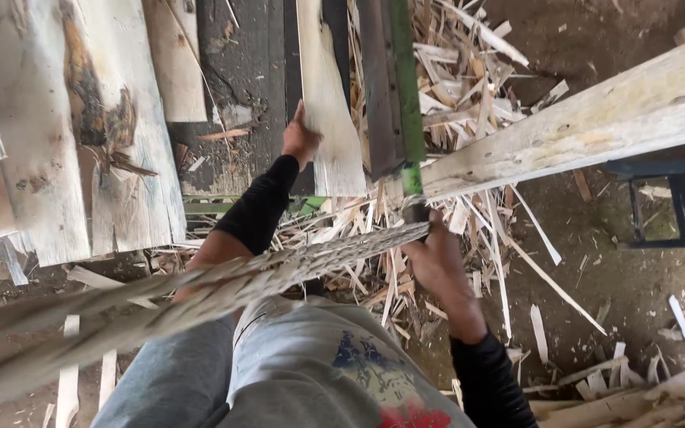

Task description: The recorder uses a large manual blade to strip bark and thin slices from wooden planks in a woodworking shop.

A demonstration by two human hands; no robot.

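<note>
Two hands busy. Left hand (301, 139), upper centre, fingers flat on pale board (331, 103), no grip. Right hand (436, 261), centre, fingers closed around green-handled blade (404, 87). Risk: blade glances off grain toward left hand; board slips on scrap-littered floor (596, 269).

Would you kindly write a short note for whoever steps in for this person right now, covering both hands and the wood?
Left hand: fingers spread, pressed against the edge of a pale upright plank, steadying it.
Right hand: closed around the lower end of a long green-handled tool that runs up alongside the plank.
A rough bark-covered slab crosses low in front of the body; a long pale beam runs off to the right.
Done: a thick litter of wood splinters lies on the dirt floor.
Left: the plank stands whole under the left hand; more boards lie to the left.
</note>
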